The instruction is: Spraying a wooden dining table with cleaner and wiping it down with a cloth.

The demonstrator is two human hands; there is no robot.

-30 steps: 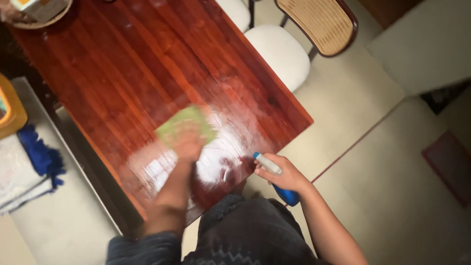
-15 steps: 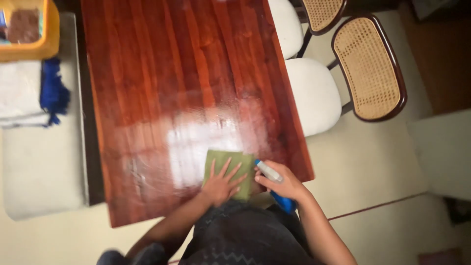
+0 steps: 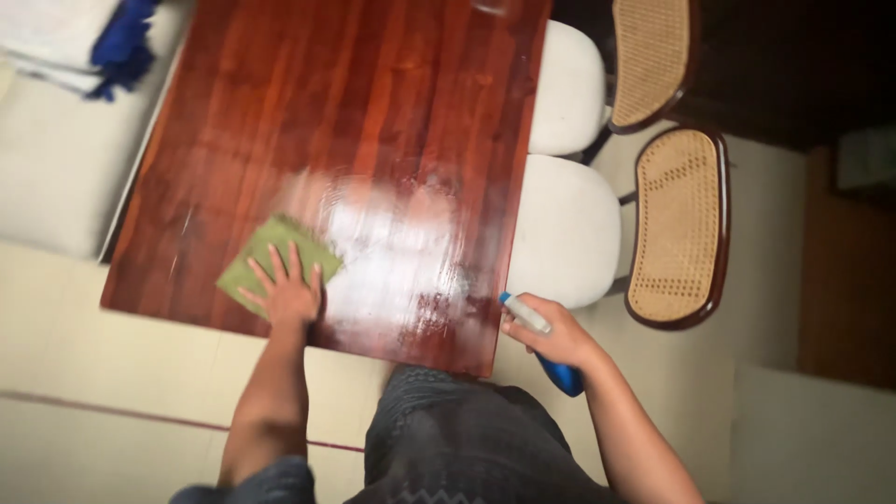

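While the left hand [image 3: 287, 297] is pressing flat w/ fingers spread on a green cleaning cloth [image 3: 271, 258], that cloth is lying on the red-brown wooden counter [image 3: 355, 112], close to its near edge. Cloth is sticking out ahead of and to the left of the fingers; hand isn't gripping it, just lying open on top. Right of the left hand, a wet, shiny patch [image 3: 401, 252] is glaring on the wood. The right hand [image 3: 551, 338] is hanging off the counter's near right corner, not touching the wood, and is clenching a spray bottle [image 3: 541, 341]: white nozzle is poking out toward the counter, blue body is showing below the wrist. Beyond the right hand, two white-cushioned chairs [image 3: 565, 229] w/ woven cane backs are sitting tucked against the counter's right side. Far ahead of the left hand, past the counter's left edge, a blue-and-white folded cloth [image 3: 117, 42] is lying on a pale surface.
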